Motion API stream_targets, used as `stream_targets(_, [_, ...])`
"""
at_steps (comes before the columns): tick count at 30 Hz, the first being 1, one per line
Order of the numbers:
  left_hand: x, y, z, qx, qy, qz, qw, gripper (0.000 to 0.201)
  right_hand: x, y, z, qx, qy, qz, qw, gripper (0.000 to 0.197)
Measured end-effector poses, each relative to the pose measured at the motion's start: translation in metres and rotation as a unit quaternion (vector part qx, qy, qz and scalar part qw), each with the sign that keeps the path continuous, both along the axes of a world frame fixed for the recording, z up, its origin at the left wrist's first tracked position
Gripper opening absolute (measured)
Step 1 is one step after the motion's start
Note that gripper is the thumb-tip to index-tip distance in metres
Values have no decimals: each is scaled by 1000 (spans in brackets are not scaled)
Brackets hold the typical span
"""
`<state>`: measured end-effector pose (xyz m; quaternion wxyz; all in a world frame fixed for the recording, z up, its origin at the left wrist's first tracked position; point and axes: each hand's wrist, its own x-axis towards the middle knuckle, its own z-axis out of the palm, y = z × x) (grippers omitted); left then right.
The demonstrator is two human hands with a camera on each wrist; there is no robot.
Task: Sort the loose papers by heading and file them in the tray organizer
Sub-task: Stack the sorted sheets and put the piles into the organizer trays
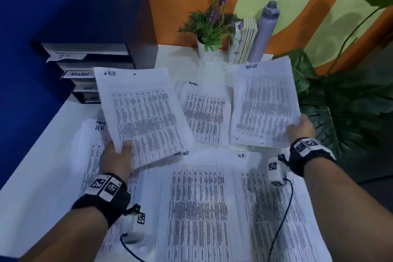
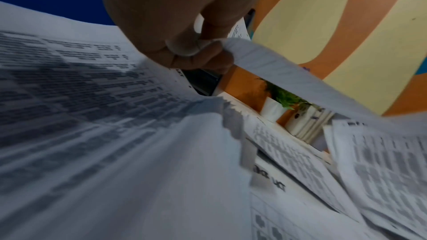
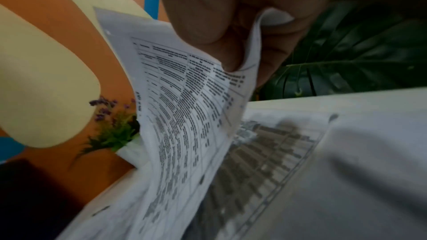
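Note:
My left hand (image 1: 119, 151) pinches the bottom edge of a printed sheet headed "H.R." (image 1: 140, 112) and holds it up above the table; in the left wrist view thumb and finger (image 2: 191, 48) clamp its edge. My right hand (image 1: 302, 127) grips the lower right corner of a sheet headed "Task List" (image 1: 263, 104), also lifted; the right wrist view shows its corner curled between the fingers (image 3: 231, 43). More sheets lie flat: an "Admin" one (image 1: 204, 112), a "Task List" one (image 1: 197, 208), "H.R." ones (image 1: 276, 208). The dark tray organizer (image 1: 95, 66) with labelled trays stands at the back left.
A potted plant with purple flowers (image 1: 210, 27), a few books (image 1: 246, 40) and a grey bottle (image 1: 264, 30) stand at the table's back edge. A big leafy plant (image 1: 344, 102) fills the right side. Bare white table (image 1: 32, 187) shows at the left.

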<state>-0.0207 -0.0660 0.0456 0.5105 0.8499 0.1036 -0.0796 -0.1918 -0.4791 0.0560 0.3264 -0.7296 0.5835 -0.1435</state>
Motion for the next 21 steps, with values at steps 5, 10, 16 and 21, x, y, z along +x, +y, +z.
stream_targets(5, [0,17,-4,28,3,20,999,30,-1,-16,-8,-37,58,26,997,37])
stream_targets(10, [-6,14,-3,24,35,-14,999,25,13,-2,-2,-69,185,44,979,77])
stream_targets(16, [-22,-3,-4,-31,67,-90,993,22,47,82,2,52,-66,206,975,44])
stream_targets(21, [-44,-12,1,-45,96,-186,977,30,44,160,-6,253,-175,221,926,33])
